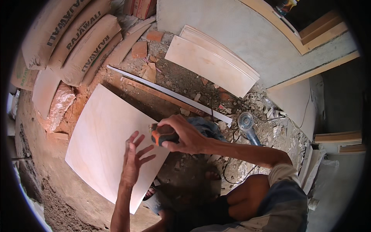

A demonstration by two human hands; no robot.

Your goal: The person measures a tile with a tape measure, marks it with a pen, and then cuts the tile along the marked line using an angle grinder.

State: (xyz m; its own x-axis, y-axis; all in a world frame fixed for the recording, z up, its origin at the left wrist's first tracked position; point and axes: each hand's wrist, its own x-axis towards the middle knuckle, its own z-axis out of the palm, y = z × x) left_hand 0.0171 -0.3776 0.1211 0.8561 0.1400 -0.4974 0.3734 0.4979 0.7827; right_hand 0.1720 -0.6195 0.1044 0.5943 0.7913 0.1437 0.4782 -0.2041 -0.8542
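An orange and black tape measure [164, 135] is held by my right hand [183, 133], fingers wrapped round its case, over the right edge of a large pale, smooth tile [104, 127]. My left hand [133, 160] hovers over the same tile with its fingers spread and nothing in them. The tile lies flat on the ground before me. Whether the tape's end is drawn out is too small to tell.
An angle grinder [247, 125] with a cable rests on rubble at the right. Beyond the tile lie a long white straightedge [170, 92] and a reddish strip [162, 96]. Cut pale tile pieces [212, 62] lean by the wall; stacked paper sacks [87, 50] stand far left.
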